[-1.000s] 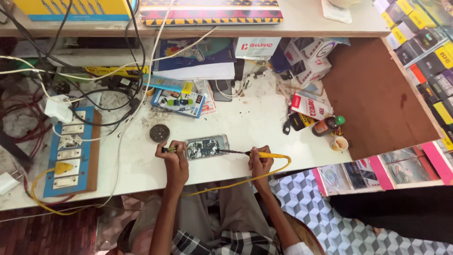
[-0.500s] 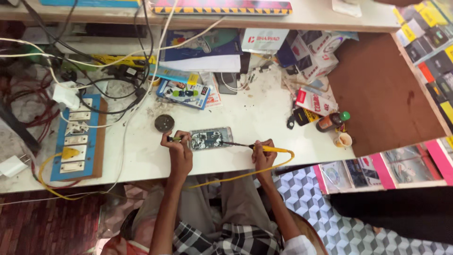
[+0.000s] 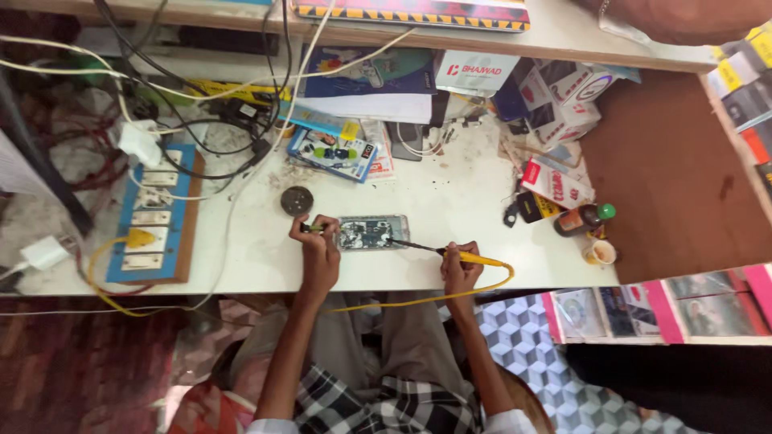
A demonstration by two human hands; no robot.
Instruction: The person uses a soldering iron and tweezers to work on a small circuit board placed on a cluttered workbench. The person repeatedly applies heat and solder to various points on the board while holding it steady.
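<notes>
An opened phone (image 3: pixel 371 232) with its circuit board showing lies flat near the front edge of the white workbench (image 3: pixel 450 193). My left hand (image 3: pixel 320 243) rests at the phone's left end, pinching a small yellow-green tool against it. My right hand (image 3: pixel 458 266) grips a yellow-handled soldering iron (image 3: pixel 470 258), its dark tip reaching left to the phone's right end. The iron's yellow cord (image 3: pixel 418 299) loops down over the bench edge across my lap.
A round dark tin (image 3: pixel 297 200) sits just behind my left hand. A blue switchboard (image 3: pixel 153 215) with plugs and tangled cables fills the left. Small boxes (image 3: pixel 555 182), a brown bottle with a green cap (image 3: pixel 583 219) and a small cup (image 3: pixel 601 253) stand at the right.
The view has shifted slightly, so the bench sits lower in frame. Both hands keep their hold at the phone, and the iron's tip stays at its right end.
</notes>
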